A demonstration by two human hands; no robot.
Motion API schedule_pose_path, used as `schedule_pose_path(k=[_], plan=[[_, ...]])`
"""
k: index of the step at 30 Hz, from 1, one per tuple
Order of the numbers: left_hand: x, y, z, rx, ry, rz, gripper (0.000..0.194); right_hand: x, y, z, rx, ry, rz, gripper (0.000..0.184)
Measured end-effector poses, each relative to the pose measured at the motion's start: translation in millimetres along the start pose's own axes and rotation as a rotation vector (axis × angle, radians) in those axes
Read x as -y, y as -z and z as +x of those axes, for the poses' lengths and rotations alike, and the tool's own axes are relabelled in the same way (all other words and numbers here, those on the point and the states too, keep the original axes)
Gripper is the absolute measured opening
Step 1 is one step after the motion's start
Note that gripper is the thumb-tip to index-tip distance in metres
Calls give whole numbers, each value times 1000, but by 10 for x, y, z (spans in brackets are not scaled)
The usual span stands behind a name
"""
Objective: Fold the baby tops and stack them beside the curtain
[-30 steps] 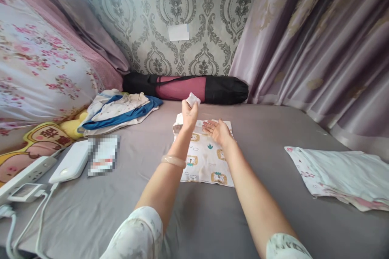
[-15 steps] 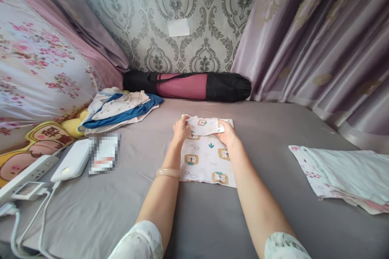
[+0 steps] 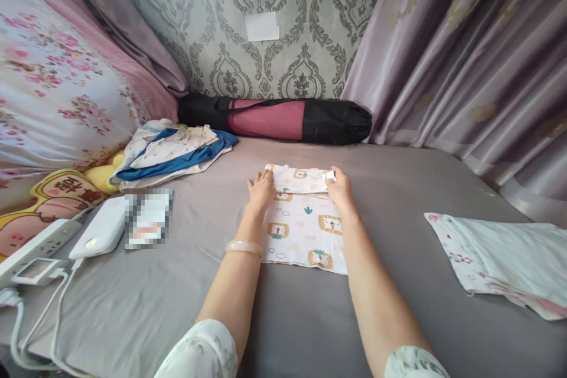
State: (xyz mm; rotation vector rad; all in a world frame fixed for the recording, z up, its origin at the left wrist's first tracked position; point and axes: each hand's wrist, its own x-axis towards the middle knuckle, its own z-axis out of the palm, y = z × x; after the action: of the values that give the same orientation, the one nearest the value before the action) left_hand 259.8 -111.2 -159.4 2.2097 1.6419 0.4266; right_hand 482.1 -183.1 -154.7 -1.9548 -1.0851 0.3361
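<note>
A small white garment with a lion print (image 3: 305,230) lies flat on the grey bed sheet (image 3: 287,319) in front of me. Its far part is folded over into a narrow band (image 3: 299,179). My left hand (image 3: 260,188) rests at the band's left end with fingers stretched out on the cloth. My right hand (image 3: 339,188) pinches the band's right corner. A pale bangle sits on my left wrist (image 3: 243,247).
A black and pink rolled mat bag (image 3: 274,119) lies against the wall. A heap of clothes (image 3: 172,152) sits at the back left, a folded stack (image 3: 500,254) at the right. A white power bank (image 3: 100,235), a power strip (image 3: 31,251) and cables lie at the left. Curtains hang right.
My left hand brought a raised piece of cloth down onto the garment. Both hands then slid apart to the ends of the folded band, flattening it.
</note>
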Motion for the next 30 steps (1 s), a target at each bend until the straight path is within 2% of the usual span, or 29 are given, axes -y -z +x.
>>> schedule_pose_path(k=[3, 6, 8, 10, 12, 16, 19, 23, 26, 30], plan=[[21, -14, -1, -9, -2, -3, 59, -17, 57, -68, 38, 55, -191, 56], [-12, 19, -25, -43, 2, 1, 56, -3, 55, -122, -21, 116, -306, 56], [-107, 75, -41, -107, 18, 22, 50, 44, 17, -148, -81, 162, -385, 55], [-263, 137, -44, -178, -5, 53, 44, 119, -48, -180, -73, 223, -446, 53], [-440, 170, -26, -185, -108, 84, 39, 205, -124, -224, -1, 305, -481, 50], [-631, 81, 39, -43, -412, 176, 37, 331, -223, -315, 174, 406, -524, 49], [-549, -67, 70, 12, -482, 259, 41, 351, -233, -336, 237, 406, -536, 51], [-363, -209, 75, 7, -446, 289, 50, 296, -272, -324, 273, 420, -565, 53], [-319, -247, 64, 19, -416, 322, 52, 248, -327, -334, 292, 394, -593, 53], [-366, -218, 61, 53, -391, 369, 55, 251, -338, -354, 298, 391, -599, 53]])
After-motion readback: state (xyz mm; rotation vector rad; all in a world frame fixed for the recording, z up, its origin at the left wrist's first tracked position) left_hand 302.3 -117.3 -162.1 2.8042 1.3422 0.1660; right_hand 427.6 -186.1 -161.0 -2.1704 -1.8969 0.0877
